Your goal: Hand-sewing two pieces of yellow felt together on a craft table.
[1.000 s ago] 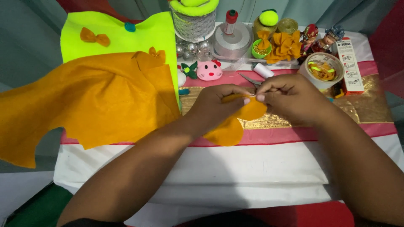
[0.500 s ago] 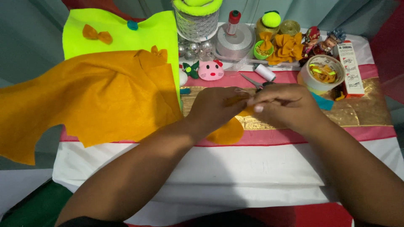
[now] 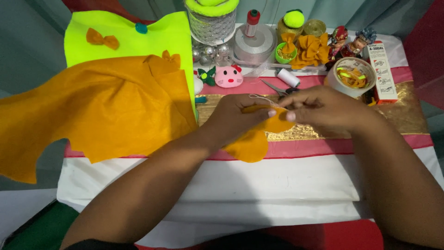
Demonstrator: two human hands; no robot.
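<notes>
My left hand (image 3: 240, 118) and my right hand (image 3: 323, 111) meet over the middle of the table, both pinching a small piece of orange felt (image 3: 252, 143) that hangs down below them. A thin white thread (image 3: 260, 97) loops above my left fingers. Whether a needle is in my right fingers is too small to tell. A large orange felt sheet (image 3: 92, 106) lies to the left of my left hand, over a neon yellow felt sheet (image 3: 134, 41).
Scissors (image 3: 277, 89) and a white thread spool (image 3: 289, 78) lie just behind my hands. Further back stand a pink cat-face piece (image 3: 229, 76), a grey ribbon roll (image 3: 254, 44), orange felt bows (image 3: 312, 51), a tape roll (image 3: 351, 76) and a white box (image 3: 383, 71).
My two hands have stayed together on the small orange felt piece, shifting slightly; the fingers have closed in and then spread a little along its top edge.
</notes>
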